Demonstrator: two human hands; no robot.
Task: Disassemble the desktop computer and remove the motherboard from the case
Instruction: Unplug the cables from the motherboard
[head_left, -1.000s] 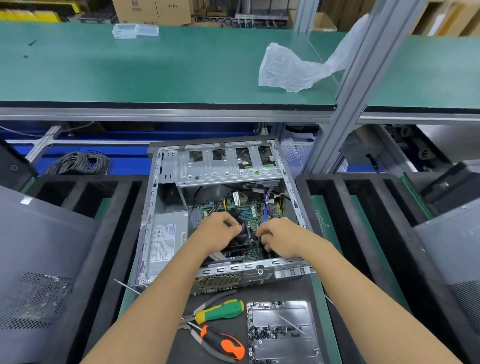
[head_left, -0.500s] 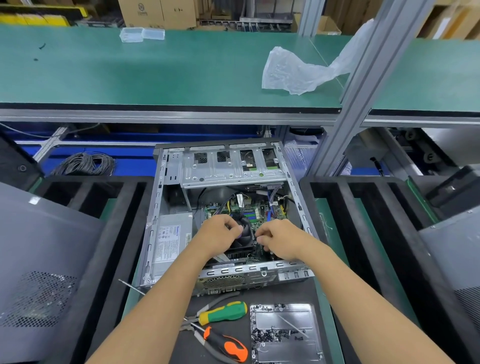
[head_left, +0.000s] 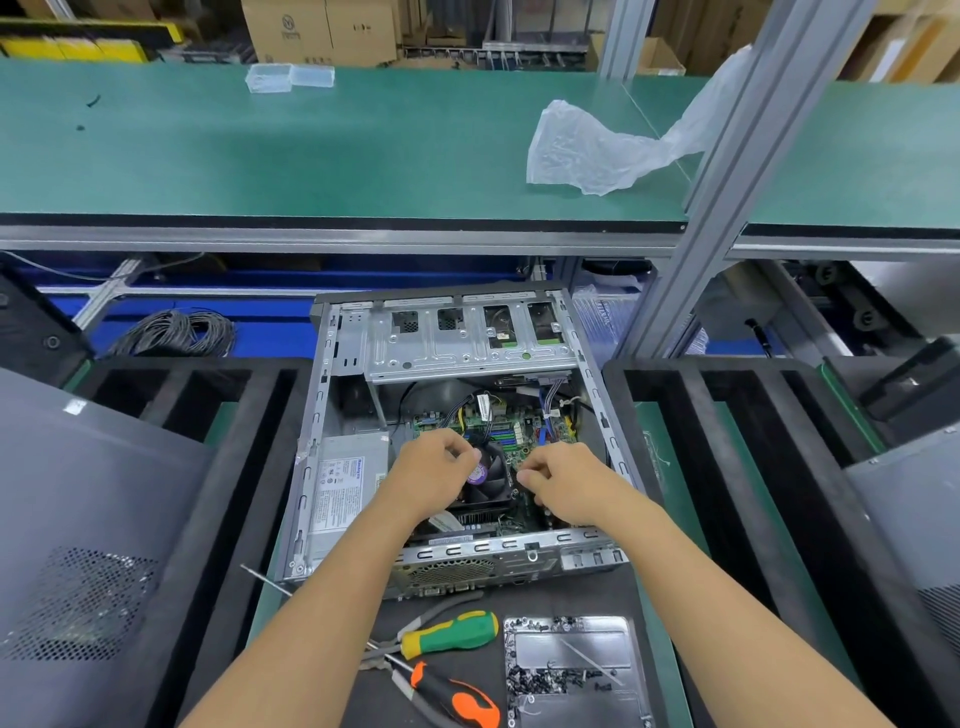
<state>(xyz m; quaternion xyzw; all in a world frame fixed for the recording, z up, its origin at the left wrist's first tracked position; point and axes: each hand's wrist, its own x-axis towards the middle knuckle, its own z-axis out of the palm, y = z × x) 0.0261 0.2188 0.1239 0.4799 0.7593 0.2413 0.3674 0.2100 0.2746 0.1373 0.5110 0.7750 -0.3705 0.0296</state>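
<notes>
Only the head cam here, looking down into the open case (head_left: 332, 415), which lies on its side on the bench. The motherboard (head_left: 511, 434) is still down in the bottom of it, right of the power supply (head_left: 345, 486), with cables plugged in along its far edge. Both hands are in at the CPU fan (head_left: 491, 480): left hand (head_left: 428, 480) at its left edge, right hand (head_left: 563, 486) at its right, fingers curled in on both. Looks like they're pinching the cooler's fasteners, but honestly I can't tell exactly what each one has hold of.

Handling-wise I'd guess the board is light, thin and stiff but easy to crack or scratch, so take it by the bare edges, not by components. Screwdrivers (head_left: 449, 634) and a screw tray (head_left: 631, 670) sit near the front
</notes>
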